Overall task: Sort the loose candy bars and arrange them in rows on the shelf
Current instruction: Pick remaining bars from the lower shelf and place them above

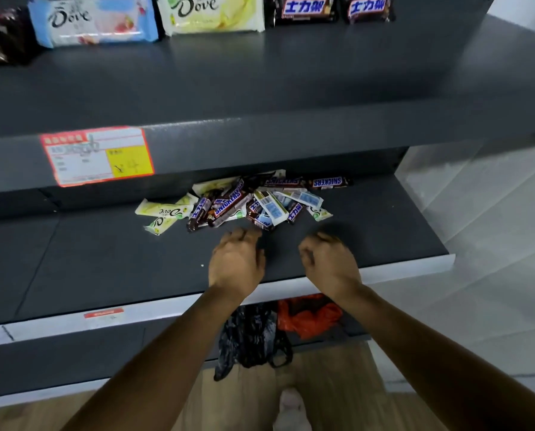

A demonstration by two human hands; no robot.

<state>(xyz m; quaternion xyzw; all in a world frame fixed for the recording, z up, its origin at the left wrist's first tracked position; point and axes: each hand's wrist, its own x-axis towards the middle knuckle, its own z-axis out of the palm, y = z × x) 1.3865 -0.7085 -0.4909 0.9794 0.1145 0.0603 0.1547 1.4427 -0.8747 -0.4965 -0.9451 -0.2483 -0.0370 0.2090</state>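
A loose pile of candy bars (241, 200) lies at the back of the dark middle shelf (104, 262). It mixes brown Snickers bars (328, 182), pale green Dove bars (163, 210) and light blue wrapped bars (303, 198). My left hand (236, 261) hovers just in front of the pile with its fingers curled, holding nothing that I can see. My right hand (326, 259) is beside it to the right, fingers curled too, with nothing visible in it. Neither hand touches the pile.
The upper shelf (260, 76) carries a blue Dove bar (93, 21), a pale green Dove bar (211, 12) and two Snickers bars (334, 9) at its back. A price label (98, 158) sticks to its front edge. Black and orange bags (278, 328) lie on the bottom shelf.
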